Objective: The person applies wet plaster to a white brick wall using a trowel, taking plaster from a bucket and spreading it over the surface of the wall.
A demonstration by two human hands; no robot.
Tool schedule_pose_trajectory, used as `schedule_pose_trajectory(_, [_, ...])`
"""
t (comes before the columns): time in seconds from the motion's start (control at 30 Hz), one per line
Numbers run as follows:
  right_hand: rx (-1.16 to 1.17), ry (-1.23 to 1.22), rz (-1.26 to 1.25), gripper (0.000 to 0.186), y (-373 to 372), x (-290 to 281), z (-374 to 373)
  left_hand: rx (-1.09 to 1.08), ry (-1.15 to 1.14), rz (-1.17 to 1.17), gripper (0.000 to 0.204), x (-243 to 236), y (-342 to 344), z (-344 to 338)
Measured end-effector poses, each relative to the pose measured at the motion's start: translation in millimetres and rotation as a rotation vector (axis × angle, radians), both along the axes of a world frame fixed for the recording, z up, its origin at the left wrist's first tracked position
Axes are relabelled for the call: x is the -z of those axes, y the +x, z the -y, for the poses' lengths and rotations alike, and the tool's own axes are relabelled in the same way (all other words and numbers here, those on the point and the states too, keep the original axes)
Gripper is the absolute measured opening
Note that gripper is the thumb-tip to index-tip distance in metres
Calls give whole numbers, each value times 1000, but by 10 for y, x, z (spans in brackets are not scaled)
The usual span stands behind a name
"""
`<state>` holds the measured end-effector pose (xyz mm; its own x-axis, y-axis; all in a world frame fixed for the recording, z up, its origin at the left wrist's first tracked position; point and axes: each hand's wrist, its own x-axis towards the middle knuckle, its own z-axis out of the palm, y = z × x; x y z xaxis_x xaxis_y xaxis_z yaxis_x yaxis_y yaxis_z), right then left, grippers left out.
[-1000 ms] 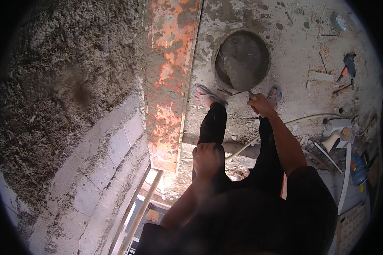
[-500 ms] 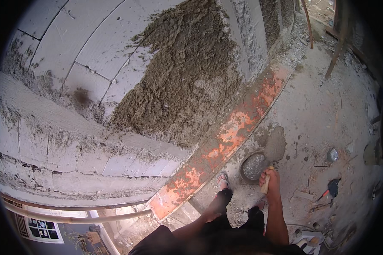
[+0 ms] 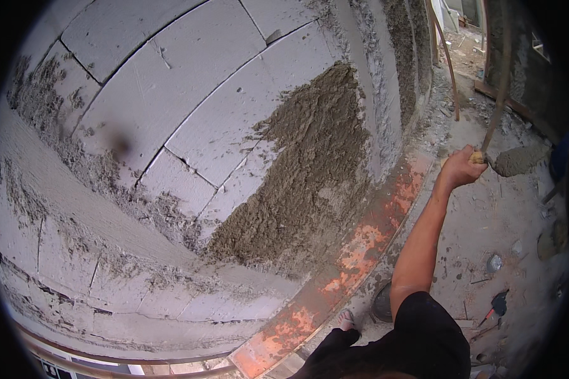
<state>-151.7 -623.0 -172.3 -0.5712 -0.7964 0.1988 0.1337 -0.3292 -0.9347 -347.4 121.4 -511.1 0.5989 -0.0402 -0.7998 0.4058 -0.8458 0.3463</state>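
Observation:
My right hand [image 3: 464, 167] is closed round the wooden handle of a trowel [image 3: 521, 161], my arm stretched out to the right. The blade is grey and looks coated with mortar. It is held in the air, away from the wall. Wet, rough mortar [image 3: 303, 164] covers part of the pale block wall [image 3: 164, 82], ending in a slanting edge on the left. A round bucket [image 3: 382, 303] stands by my foot, mostly hidden behind my upper arm. My left hand is out of the picture.
Along the wall's foot lies a long orange board [image 3: 360, 243] splashed with mortar. A thin pole [image 3: 445, 60] leans near the doorway at the far right. A tool with a red-and-black handle [image 3: 498, 304] and a crumpled shiny piece [image 3: 494, 262] lie on the dusty floor.
My right hand has risen from beside the bucket with the trowel and swung out to the far right. My left forearm has left the picture. The view has shifted toward the wall.

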Motion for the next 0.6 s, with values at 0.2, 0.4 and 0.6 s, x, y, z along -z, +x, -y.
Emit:
schedule_pose_trajectory(0.2, [-1001, 164, -573, 33, 2282, -884, -1254, -22, -134, 50, 51, -134, 717, 260])
schedule_pose_trajectory(0.4, [-1333, -120, -121, 24, 1053, -518, -3479, -89, -207, 131, 44, -289, 541, 42])
schedule_pose_trajectory(0.6, [-1680, 748, -376, 10, -867, 1976, -2852, 53, -432, 333, 36, -140, -178, 117])
